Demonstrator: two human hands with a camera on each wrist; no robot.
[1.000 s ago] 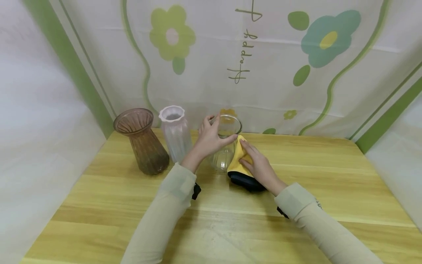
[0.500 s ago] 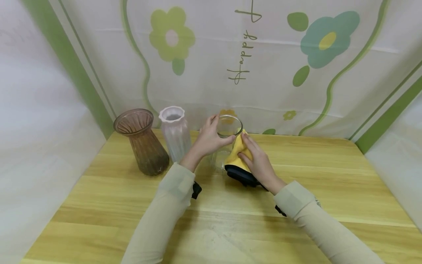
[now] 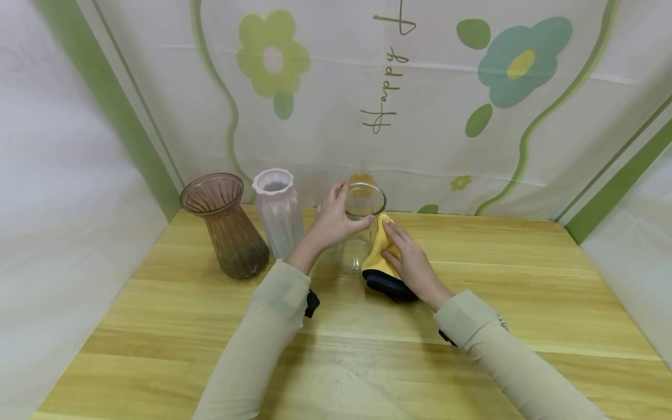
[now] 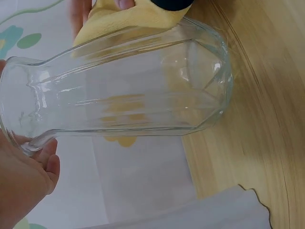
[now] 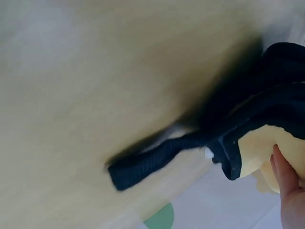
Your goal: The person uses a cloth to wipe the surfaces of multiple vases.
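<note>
Upright just to the right of the white fluted vase point(image 3: 280, 219), it's the clear glass vase point(image 4: 143, 90)! The left hand point(image 3: 333, 217) has fingers and thumb curled round its neck; the right hand point(image 3: 413, 263) pinches a yellow-and-black cloth point(image 3: 379, 255) at the wall facing away from the white one. Stiff, fairly weighty, surely breakable, and likely slick on those smooth sides! That narrowed neck under the flared lip seems the surest hold; the cloth, soft and light, should take a pinch anywhere.
</note>
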